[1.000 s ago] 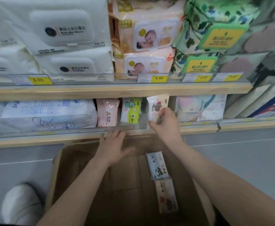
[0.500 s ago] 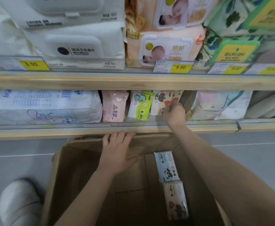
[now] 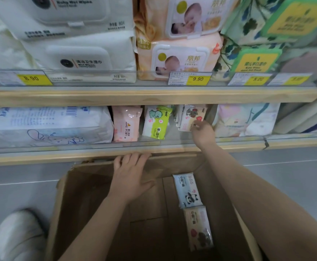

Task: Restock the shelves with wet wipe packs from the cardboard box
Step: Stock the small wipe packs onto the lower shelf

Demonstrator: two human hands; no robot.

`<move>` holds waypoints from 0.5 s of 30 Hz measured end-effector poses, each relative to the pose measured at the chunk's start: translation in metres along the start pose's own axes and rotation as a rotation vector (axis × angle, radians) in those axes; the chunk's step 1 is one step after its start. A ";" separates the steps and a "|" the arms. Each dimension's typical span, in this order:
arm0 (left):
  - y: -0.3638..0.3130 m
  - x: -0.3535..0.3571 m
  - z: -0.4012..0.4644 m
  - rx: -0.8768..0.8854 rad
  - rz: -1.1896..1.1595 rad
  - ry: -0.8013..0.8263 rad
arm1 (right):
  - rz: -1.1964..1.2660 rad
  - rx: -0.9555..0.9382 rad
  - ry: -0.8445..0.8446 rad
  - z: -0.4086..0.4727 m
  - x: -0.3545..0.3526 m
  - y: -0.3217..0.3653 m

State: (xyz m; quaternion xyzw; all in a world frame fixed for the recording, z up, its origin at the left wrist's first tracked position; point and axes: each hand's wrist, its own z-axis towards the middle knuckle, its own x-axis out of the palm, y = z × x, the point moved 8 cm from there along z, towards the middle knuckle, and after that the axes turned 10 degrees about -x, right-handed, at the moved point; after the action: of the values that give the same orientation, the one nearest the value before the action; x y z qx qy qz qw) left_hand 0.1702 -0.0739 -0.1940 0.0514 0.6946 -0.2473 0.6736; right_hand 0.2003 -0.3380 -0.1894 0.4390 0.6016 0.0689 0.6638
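Observation:
My right hand (image 3: pixel 203 133) reaches into the lower shelf (image 3: pixel 97 156) and pinches a small cream wet wipe pack with a cartoon animal (image 3: pixel 190 114), which stands upright against others of its kind. My left hand (image 3: pixel 130 178) rests flat, fingers spread, on the far wall of the open cardboard box (image 3: pixel 90 213) below the shelf. Two packs lie inside the box along its right side: a pale blue panda pack (image 3: pixel 187 190) and a cream pack (image 3: pixel 198 227) nearer to me.
On the lower shelf stand a green dinosaur pack (image 3: pixel 156 121), a pink pack (image 3: pixel 126 123) and a large white rabbit-print pack (image 3: pixel 46 125). The upper shelf (image 3: pixel 135 97) holds big wipe packs with yellow price tags. A white shoe (image 3: pixel 19 236) sits left of the box on grey floor.
My right hand carried the cartoon pack from the shelf's front edge deeper into the lower shelf and stood it among the others. My left hand settled on the box's far wall. The view moved closer.

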 end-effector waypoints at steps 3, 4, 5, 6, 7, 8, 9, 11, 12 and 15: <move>-0.001 0.001 0.000 -0.004 0.018 0.035 | -0.052 -0.054 0.057 -0.007 -0.003 0.006; -0.002 -0.001 -0.001 -0.003 0.017 0.039 | -0.054 -0.082 0.057 -0.012 -0.008 0.007; -0.003 -0.002 -0.002 -0.003 0.013 0.041 | -0.044 -0.109 0.056 -0.020 -0.014 0.008; -0.004 -0.004 -0.003 -0.004 0.012 0.037 | -0.030 -0.139 0.058 -0.030 -0.021 0.009; -0.006 -0.006 -0.005 -0.003 0.012 0.022 | -0.026 -0.173 0.063 -0.044 -0.028 0.009; -0.009 -0.010 -0.008 0.001 0.009 -0.006 | -0.035 -0.211 0.070 -0.059 -0.036 0.009; -0.013 -0.015 -0.012 -0.001 -0.006 -0.037 | -0.051 -0.245 0.073 -0.076 -0.044 0.007; -0.023 -0.023 -0.022 -0.026 -0.078 -0.078 | -0.076 -0.290 0.061 -0.108 -0.060 -0.004; -0.029 -0.023 -0.028 -0.040 -0.118 -0.082 | -0.077 -0.288 0.056 -0.125 -0.067 -0.012; -0.057 -0.015 -0.049 -0.052 -0.215 0.024 | -0.053 -0.213 0.042 -0.170 -0.081 -0.041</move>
State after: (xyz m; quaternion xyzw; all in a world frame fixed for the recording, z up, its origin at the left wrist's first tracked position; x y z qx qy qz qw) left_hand 0.1041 -0.0998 -0.1657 -0.0379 0.7102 -0.2994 0.6360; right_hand 0.0150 -0.3284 -0.1388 0.3484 0.6160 0.1243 0.6954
